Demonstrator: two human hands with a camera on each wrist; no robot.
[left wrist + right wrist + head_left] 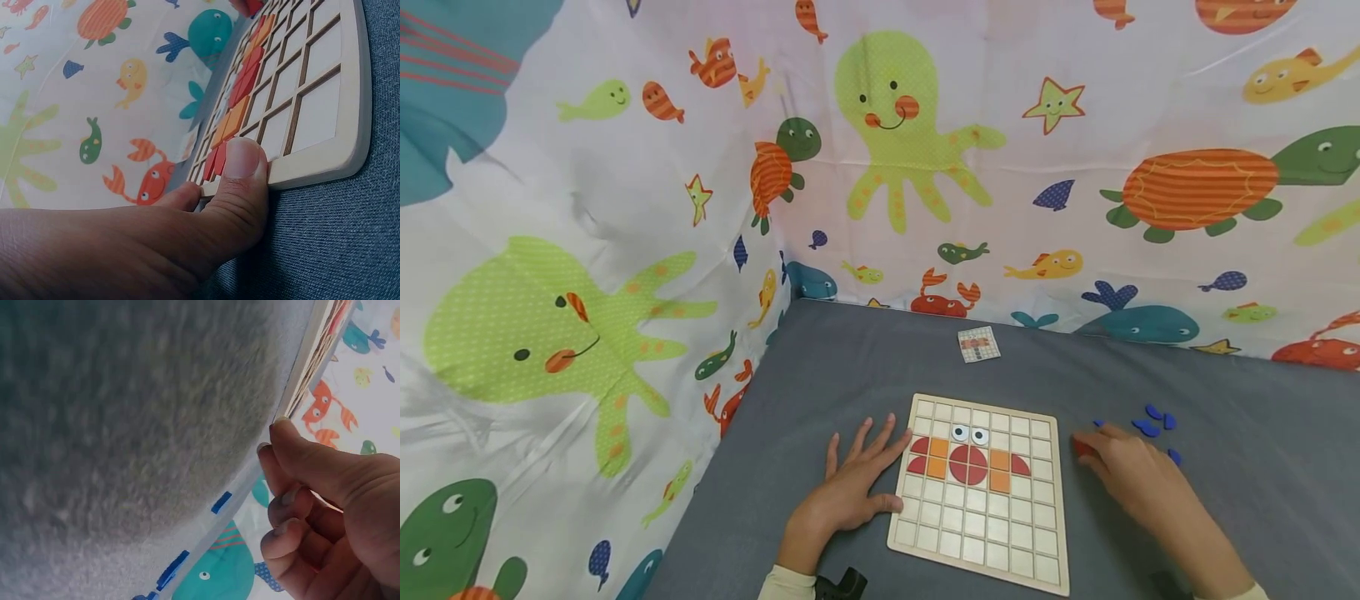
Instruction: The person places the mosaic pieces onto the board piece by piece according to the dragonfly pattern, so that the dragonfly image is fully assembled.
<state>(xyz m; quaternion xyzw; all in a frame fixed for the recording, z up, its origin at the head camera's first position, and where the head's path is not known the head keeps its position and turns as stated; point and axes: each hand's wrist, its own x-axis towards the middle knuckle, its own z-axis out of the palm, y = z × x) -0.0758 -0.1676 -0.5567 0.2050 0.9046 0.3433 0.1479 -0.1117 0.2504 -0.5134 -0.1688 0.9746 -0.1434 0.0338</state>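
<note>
A square wooden grid board (973, 550) lies on the grey cloth. Red quarter-circle pieces (967, 464) form a disc in its middle, flanked by orange square pieces (1000, 471), with more red pieces at both sides. Two eye pieces (970, 434) sit above the disc. My left hand (846, 492) rests at the board's left edge, fingers spread, its thumb (240, 165) on the rim. Right of the board, my right hand (1138, 475) pinches a red piece (1082, 448), partly covered by the fingertips. The right wrist view hides that piece.
Several blue pieces (1146, 428) lie on the cloth beyond and beside my right hand. A small patterned card (978, 343) lies behind the board. A sea-animal printed curtain (895, 275) borders the surface at the back and left.
</note>
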